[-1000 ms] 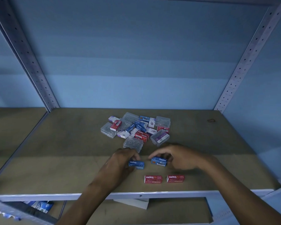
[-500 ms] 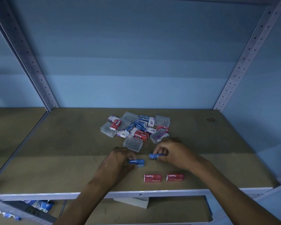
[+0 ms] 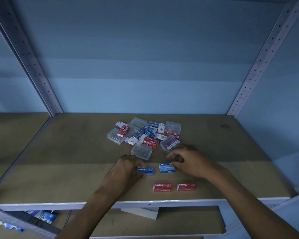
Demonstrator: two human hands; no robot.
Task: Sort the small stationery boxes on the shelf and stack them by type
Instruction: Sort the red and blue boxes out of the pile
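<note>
I see left hand (image 3: 126, 169) and right hand (image 3: 188, 161) each pinching a blue staples box (image 3: 145, 170); a sloppy fingertip release could skew the stack.

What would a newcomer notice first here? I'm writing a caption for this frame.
Two hands at the shelf's front: the left hand grips a blue staples box, the right hand touches another blue box. Nearer the edge sit two red staples boxes, side by side, apart. Behind lies an unsorted heap of boxes.
</note>
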